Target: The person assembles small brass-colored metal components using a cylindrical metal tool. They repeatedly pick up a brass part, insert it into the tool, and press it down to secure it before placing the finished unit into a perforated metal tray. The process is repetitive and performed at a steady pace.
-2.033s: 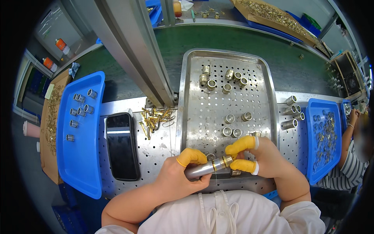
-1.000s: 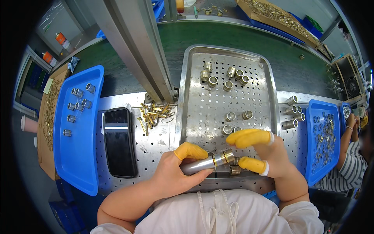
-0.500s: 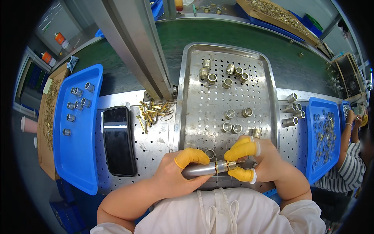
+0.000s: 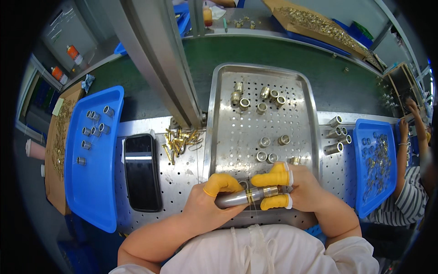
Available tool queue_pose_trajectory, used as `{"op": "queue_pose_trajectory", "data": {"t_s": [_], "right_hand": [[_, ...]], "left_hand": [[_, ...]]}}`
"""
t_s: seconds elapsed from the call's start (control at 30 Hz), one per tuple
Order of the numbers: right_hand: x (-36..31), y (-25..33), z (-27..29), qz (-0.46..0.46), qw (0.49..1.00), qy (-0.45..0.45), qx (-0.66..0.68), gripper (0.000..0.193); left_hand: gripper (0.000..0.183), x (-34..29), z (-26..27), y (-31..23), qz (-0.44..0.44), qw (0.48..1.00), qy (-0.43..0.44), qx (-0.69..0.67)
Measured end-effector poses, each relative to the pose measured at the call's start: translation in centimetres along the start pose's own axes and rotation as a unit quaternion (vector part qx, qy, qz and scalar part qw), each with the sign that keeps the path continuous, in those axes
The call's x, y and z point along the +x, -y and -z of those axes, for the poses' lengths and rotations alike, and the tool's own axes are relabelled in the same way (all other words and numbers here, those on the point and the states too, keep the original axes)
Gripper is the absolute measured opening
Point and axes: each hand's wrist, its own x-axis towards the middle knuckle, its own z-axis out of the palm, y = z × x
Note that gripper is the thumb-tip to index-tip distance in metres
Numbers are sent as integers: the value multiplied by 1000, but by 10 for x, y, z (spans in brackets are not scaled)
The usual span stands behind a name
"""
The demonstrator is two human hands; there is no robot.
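Note:
Just in front of my body, my left hand (image 4: pixel 205 201) is closed around a smooth grey metal cylinder (image 4: pixel 232 199) lying nearly level. Thin gold-coloured bands (image 4: pixel 249 196) circle the cylinder near its middle. My right hand (image 4: pixel 303 188), with yellow finger cots on thumb and fingers, grips a short metal sleeve (image 4: pixel 270 191) at the cylinder's right end. Yellow cots cover the left thumb and finger area too. Beyond both hands is a perforated metal tray (image 4: pixel 292 114) with several loose metal sleeves (image 4: pixel 261 108) standing or lying in it. Fine wire-like strands hang below the cylinder.
Left of the tray are brass-coloured pieces (image 4: pixel 179 140), a black phone (image 4: pixel 142 176) and a blue tray (image 4: pixel 91 192) of sleeves. To the right stand more sleeves (image 4: pixel 334 147) and another blue tray (image 4: pixel 360 182). A metal post (image 4: pixel 157 59) rises behind. A co-worker's arm (image 4: pixel 401 155) shows far right.
The view has shifted slightly. The gold bands now sit apart from the sleeve in my right hand, further left along the cylinder. The co-worker's arm has reached up.

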Motion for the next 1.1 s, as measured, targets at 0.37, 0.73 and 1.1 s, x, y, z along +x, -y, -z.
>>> {"op": "queue_pose_trajectory", "data": {"t_s": [0.37,0.73,1.1], "right_hand": [[6,-37,58,-94,728,-194,651,24],[40,-104,271,-230,889,-395,33,28],[121,-196,359,-361,674,-305,-568,34]], "left_hand": [[44,7,3,7,113,991,49,-42],[42,5,1,5,129,991,15,-35],[35,3,4,-2,117,993,29,-7]]}}
